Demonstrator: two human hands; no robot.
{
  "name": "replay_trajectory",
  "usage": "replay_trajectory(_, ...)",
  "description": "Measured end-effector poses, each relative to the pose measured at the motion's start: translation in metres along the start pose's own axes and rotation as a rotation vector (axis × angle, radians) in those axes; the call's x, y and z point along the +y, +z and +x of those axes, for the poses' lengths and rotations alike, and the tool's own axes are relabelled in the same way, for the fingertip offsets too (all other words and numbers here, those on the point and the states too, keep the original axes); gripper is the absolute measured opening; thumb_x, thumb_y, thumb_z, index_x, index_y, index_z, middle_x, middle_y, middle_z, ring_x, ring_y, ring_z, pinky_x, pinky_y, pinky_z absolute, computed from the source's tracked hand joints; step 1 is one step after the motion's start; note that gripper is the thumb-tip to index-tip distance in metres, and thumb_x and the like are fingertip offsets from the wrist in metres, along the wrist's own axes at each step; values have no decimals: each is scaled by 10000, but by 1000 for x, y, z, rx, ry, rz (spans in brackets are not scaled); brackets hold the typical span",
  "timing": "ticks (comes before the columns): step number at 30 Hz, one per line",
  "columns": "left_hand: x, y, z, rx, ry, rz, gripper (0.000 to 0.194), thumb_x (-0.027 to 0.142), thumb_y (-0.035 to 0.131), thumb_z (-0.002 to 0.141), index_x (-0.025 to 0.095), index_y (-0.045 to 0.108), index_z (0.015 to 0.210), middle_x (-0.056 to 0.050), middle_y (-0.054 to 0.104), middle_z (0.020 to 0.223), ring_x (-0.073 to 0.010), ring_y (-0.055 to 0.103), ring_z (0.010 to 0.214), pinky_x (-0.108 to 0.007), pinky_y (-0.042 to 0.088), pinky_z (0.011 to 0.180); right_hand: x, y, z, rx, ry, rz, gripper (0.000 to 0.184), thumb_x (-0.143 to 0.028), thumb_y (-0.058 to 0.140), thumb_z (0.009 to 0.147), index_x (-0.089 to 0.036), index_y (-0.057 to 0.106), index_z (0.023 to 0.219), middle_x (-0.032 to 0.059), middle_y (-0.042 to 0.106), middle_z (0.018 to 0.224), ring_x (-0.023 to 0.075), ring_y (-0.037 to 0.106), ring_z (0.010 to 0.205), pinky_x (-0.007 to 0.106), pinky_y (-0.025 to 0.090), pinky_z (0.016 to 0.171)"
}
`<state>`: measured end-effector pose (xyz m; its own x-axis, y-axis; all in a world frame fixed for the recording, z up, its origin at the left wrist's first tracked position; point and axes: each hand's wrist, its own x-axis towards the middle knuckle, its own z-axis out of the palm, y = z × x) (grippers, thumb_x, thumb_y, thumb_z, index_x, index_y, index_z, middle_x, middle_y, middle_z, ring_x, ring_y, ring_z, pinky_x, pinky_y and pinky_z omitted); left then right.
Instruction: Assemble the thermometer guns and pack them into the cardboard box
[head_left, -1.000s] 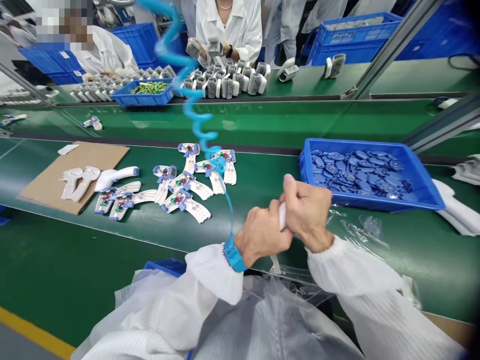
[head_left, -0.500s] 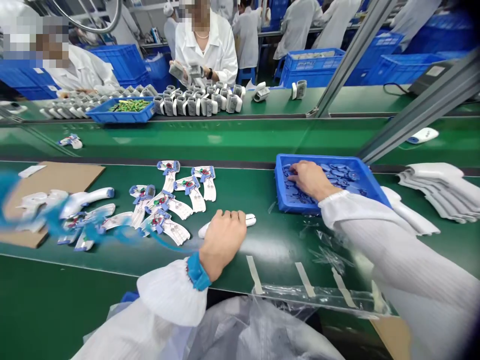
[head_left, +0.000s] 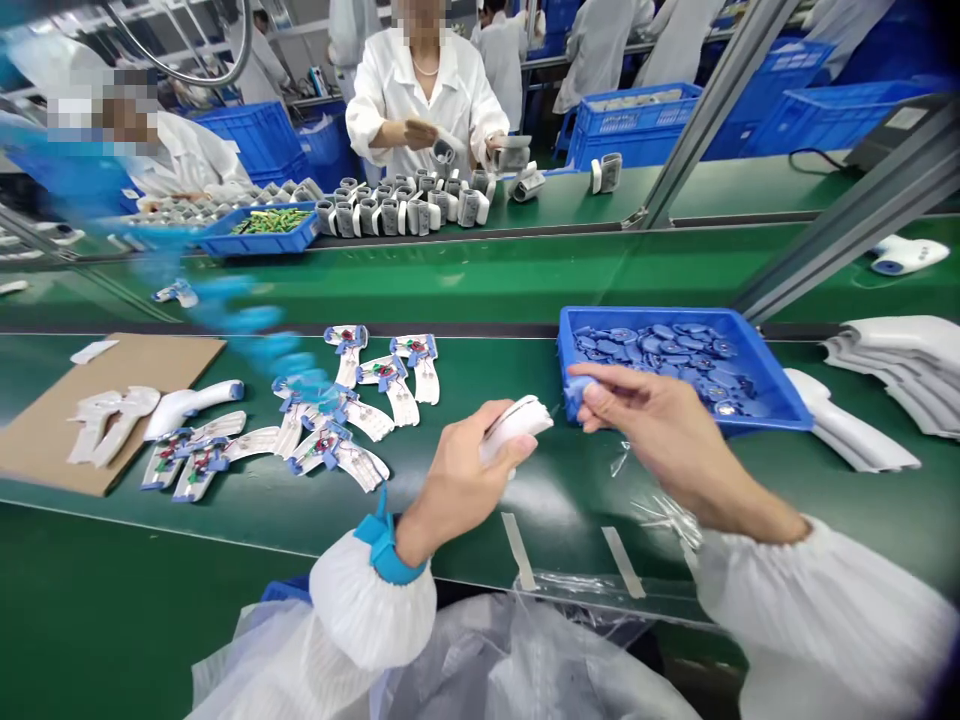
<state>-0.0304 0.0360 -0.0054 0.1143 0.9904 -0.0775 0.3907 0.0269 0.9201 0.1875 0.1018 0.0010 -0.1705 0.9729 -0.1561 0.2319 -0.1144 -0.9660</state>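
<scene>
My left hand [head_left: 469,470] grips a white plastic housing [head_left: 517,425] above the green bench, its narrow end turned to the right. Between the thumb and fingers of my right hand [head_left: 660,430] is a small blue plastic part [head_left: 577,392]. That hand is just in front of a blue tray [head_left: 780,405] full of similar blue parts [head_left: 675,355]. Left of my left hand lie several opened white housings [head_left: 386,375] with blue ends, wires and small circuit boards. A blue band with a coiled cord [head_left: 262,335] circles my left wrist.
White shells [head_left: 900,360] are stacked at the right. Cardboard [head_left: 45,420] with white pieces lies at the left. A metal post [head_left: 847,205] slants over the bench. Clear plastic scraps and tape strips [head_left: 622,562] are near the front edge. Co-workers in white coats [head_left: 427,95] are opposite.
My right hand has come out of the tray with a blue part and moved towards my left. My left hand has lifted the white housing off the bench and tilted it.
</scene>
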Motion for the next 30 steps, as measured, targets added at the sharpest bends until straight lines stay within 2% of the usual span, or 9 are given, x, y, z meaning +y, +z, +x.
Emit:
replay_trajectory(4,4,14,-2,-9,45,-115,387,464,611,1007,212,653,1299,-4,714,1047,-151,605,870,-247,458,768,2,27,-26,47,-39,93,495,-625,796,793,-222,810,1081,68,739,927,183,672,830,335,566,772)
replay_trajectory(8,6,14,-5,-40,38,-108,379,448,587,1023,226,641,1325,-6,726,1101,-170,626,928,-266,467,811,6,33,-33,107,-145,79,396,-596,794,810,-259,825,1015,74,714,1146,227,665,1057,332,571,840)
replay_trajectory(13,2,15,-6,-14,151,125,313,396,516,1050,227,659,1271,-32,746,1134,-207,657,963,-339,451,864,5,35,-43,-10,-323,-200,315,-474,646,966,-270,769,1172,67,705,1116,203,667,972,322,568,782)
replay_trajectory(15,-1,18,-6,35,237,270,270,358,495,1047,203,687,1157,-47,759,1030,-216,659,901,-371,427,848,10,38,-47,40,-373,-314,284,-426,587,1002,-254,757,1151,61,704,1024,186,651,872,323,552,754)
replay_trajectory(19,-8,21,-10,-6,340,417,209,349,546,1034,211,693,1090,-33,757,971,-209,645,888,-382,386,853,23,31,-59,50,-255,-282,273,-455,577,1003,-238,708,1105,56,695,1025,170,659,822,294,560,697)
replay_trajectory(22,-16,28,-15,189,206,361,233,378,541,1036,205,682,967,-34,733,946,-194,618,888,-344,391,821,31,22,-69,-88,-129,-292,303,-512,576,998,-243,658,1111,40,705,966,160,658,751,275,548,632)
replay_trajectory(25,-28,41,-11,392,-8,358,413,407,544,1017,197,537,661,-9,609,663,-152,510,645,-313,325,648,38,27,-80,-187,-183,-448,318,-490,490,1042,-238,666,1124,28,693,859,154,612,647,281,503,593)
replay_trajectory(28,-35,49,-1,400,9,435,484,367,560,984,198,424,552,5,497,537,-133,409,541,-325,249,597,46,43,-88,-104,-364,-547,382,-456,408,1067,-204,695,1077,53,670,849,154,588,618,283,451,562)
replay_trajectory(30,-34,46,3,379,39,442,468,342,565,972,197,436,546,3,495,530,-134,417,536,-324,256,597,48,51,-88,-33,-375,-514,401,-483,423,1049,-195,700,1089,72,683,885,165,610,658,285,442,566)
